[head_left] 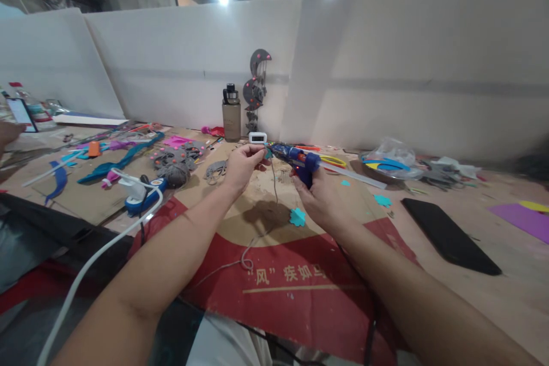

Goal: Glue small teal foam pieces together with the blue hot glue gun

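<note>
My left hand (243,168) pinches a small teal piece (268,152) between thumb and fingers. Grey yarn (275,183) hangs below that piece and trails in a loop over the cardboard. A blue hot glue gun (305,164) is gripped in my right hand (317,197), its nozzle close to the teal piece; whether they touch, I cannot tell. From its back end sticks a long pale glue stick (354,175). Below my hands lies a teal flower cutout (297,217), and another teal cutout (382,200) is farther right.
A red-and-tan cardboard sheet (291,303) covers my work spot. A bottle (232,117) and a grey moon-shaped hanging ornament (254,92) stand behind. To the left are a blue power strip (146,197) and white cable (92,260); to the right, a black phone (448,234) and a bowl (386,170).
</note>
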Demonstrator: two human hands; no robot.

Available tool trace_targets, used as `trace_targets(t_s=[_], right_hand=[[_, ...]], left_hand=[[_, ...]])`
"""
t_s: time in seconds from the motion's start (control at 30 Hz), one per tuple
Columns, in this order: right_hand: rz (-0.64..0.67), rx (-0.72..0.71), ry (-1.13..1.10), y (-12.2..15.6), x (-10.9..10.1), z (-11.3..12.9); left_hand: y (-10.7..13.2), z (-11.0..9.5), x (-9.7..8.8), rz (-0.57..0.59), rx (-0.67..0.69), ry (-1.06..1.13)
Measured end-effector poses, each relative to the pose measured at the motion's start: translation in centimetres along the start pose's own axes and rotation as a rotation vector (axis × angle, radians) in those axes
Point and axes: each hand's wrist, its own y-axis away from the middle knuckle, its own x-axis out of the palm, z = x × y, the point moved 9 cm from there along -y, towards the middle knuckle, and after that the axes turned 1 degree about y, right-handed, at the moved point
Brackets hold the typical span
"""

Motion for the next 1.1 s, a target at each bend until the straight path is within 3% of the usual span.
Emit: trace_targets(t_s=[1.1], right_hand=[[-0.015,-0.007,0.026,-0.10,-0.16,0.42]], left_hand=[[-0.04,0.01,-0.12,-0.012,0.004,-0.024]])
